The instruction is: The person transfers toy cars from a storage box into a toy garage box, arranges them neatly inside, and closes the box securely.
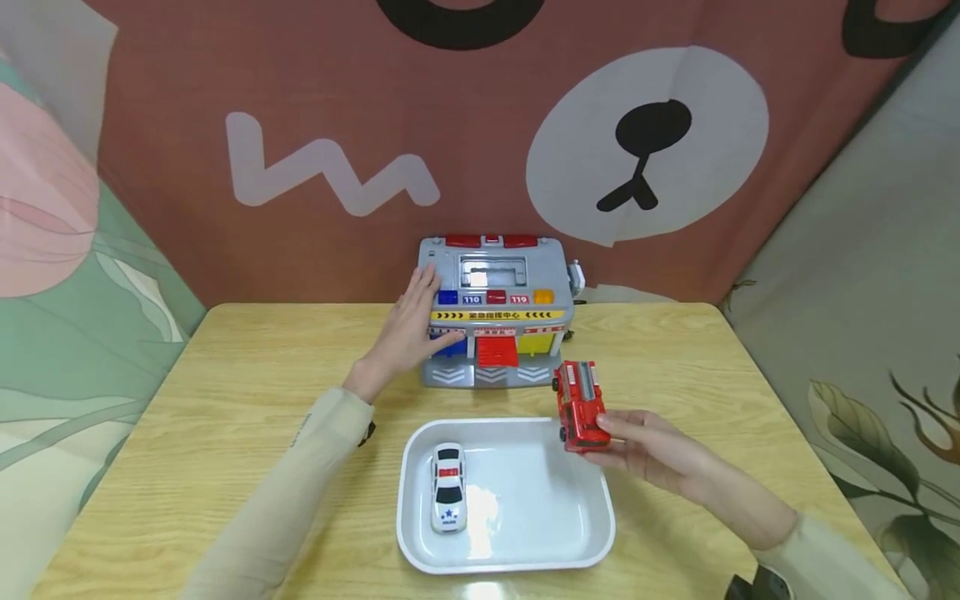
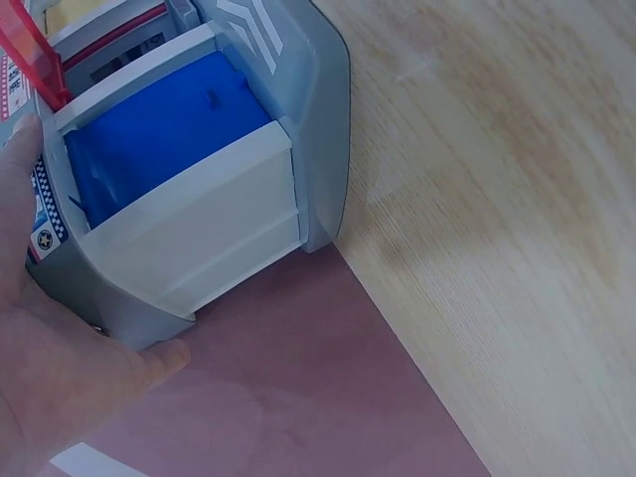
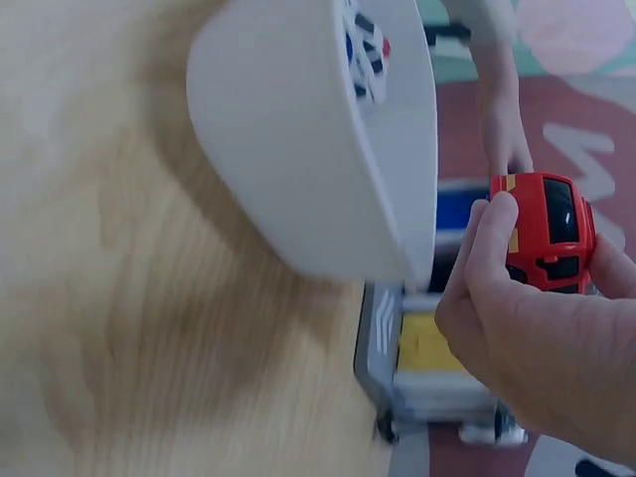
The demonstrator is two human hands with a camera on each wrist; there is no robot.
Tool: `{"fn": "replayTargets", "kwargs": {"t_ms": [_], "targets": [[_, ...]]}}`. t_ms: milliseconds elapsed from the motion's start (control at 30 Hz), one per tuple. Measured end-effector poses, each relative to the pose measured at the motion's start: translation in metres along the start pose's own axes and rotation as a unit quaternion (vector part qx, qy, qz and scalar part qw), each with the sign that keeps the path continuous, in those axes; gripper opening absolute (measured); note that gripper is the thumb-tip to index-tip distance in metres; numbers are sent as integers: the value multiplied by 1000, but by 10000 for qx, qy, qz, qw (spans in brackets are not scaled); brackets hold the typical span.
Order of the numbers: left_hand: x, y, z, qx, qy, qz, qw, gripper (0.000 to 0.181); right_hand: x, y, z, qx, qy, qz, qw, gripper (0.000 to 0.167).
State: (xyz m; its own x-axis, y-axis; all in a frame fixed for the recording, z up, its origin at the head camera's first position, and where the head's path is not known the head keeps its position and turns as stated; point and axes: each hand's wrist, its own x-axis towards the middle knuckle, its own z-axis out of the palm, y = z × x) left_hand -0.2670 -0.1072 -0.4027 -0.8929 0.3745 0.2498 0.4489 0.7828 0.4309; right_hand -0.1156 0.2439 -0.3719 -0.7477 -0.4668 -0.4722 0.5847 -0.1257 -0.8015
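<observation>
A grey toy emergency station (image 1: 495,283) stands at the back of the table, with its red middle door (image 1: 497,351) swung outward. Its blue door (image 2: 169,134) and yellow door (image 3: 425,344) are down. My left hand (image 1: 405,325) rests on the station's left side, fingers extended along the roof edge and thumb across the front. My right hand (image 1: 660,454) holds a red toy fire truck (image 1: 580,406) between thumb and fingers, above the tray's right back corner. The right wrist view shows the truck's cab and dark windscreen, with the fingers partly covering its side.
A white tray (image 1: 506,569) stands in front of the station. In its left part lies a white toy police car (image 1: 448,487). The wooden table (image 1: 247,400) ends at a brown curtain (image 1: 337,250) behind the station, and patterned cloth hangs at both sides.
</observation>
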Motion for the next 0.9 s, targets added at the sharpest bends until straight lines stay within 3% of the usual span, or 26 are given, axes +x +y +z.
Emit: {"fn": "replayTargets", "kwargs": {"t_ms": [200, 400, 733, 900], "targets": [[0, 2, 0, -28, -16, -39, 10000, 100, 11, -8, -29, 56, 363, -330, 9988, 50], [0, 1, -1, 5, -55, -41, 10000, 100, 32, -11, -44, 252, 625, -141, 9976, 61], [0, 1, -1, 34, -83, 77, 9999, 100, 71, -9, -43, 57, 427, 235, 9988, 64], [2, 1, -1, 64, -43, 109, 9999, 100, 85, -6, -36, -31, 79, 262, 9996, 63]]}}
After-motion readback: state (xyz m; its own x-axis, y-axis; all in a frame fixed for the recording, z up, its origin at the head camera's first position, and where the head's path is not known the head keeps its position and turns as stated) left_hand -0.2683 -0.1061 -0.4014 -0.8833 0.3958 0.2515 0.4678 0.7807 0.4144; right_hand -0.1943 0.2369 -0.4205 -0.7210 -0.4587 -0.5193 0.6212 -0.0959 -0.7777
